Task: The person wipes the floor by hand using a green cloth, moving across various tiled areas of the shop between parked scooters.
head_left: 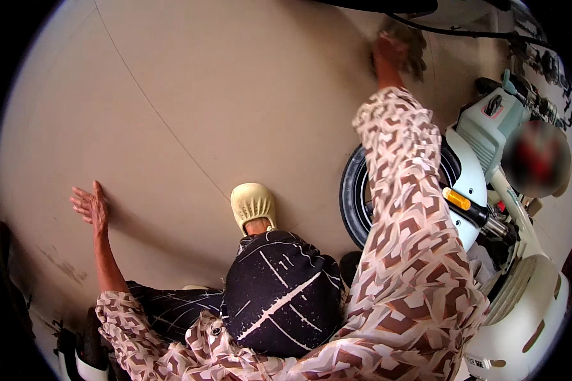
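My left hand [93, 204] is held out over the floor on the left, fingers stretched and apart, with nothing in it. Far ahead on the right, my right hand [391, 52] is blurred by motion and closed around what looks like a crumpled grey-brown rag [414, 52]. The rag is low, close to the floor, beneath a dark rounded edge [388, 5] and a black cable [451, 30]. My right fingers are partly hidden by the blur and the rag.
A pale green and white scooter [489, 127] stands at my right, its black-tyred wheel [351, 197] beside my right sleeve. Beige floor [171, 76] spreads ahead. My cream clog [253, 202] is in front of me. Dark and white vehicle parts [86, 362] are at lower left.
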Demonstrator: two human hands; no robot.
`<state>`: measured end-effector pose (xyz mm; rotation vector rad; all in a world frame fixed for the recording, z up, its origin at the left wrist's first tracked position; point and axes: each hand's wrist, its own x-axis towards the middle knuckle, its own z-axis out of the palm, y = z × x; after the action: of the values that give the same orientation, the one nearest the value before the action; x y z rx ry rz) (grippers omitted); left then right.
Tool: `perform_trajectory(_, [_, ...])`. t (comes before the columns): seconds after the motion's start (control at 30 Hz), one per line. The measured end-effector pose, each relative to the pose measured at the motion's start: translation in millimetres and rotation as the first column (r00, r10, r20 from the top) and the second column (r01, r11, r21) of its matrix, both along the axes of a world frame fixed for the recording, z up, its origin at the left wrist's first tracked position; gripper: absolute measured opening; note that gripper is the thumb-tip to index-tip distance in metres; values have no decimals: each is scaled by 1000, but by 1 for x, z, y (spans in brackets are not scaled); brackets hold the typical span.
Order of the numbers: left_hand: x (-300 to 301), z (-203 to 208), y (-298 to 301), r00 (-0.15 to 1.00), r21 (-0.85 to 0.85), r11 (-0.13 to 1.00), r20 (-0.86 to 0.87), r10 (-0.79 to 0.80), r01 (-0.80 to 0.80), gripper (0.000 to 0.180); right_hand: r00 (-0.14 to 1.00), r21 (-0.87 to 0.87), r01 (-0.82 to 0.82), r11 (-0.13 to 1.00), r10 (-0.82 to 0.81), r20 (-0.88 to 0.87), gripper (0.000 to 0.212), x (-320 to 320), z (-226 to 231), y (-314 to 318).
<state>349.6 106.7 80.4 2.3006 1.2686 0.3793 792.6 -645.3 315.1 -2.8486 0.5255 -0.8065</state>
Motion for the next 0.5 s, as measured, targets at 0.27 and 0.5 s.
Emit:
perform_trajectory(0.27, [-36, 4, 52, 999, 86, 996, -40, 29, -26, 100, 784, -265, -589, 763, 619, 40, 58, -152, -49, 198])
perform_trajectory(0.5, [-6, -10, 13, 999, 17, 1000, 36, -5, 5, 101, 912, -799, -227, 557, -166, -375, 29, -31, 46, 50])
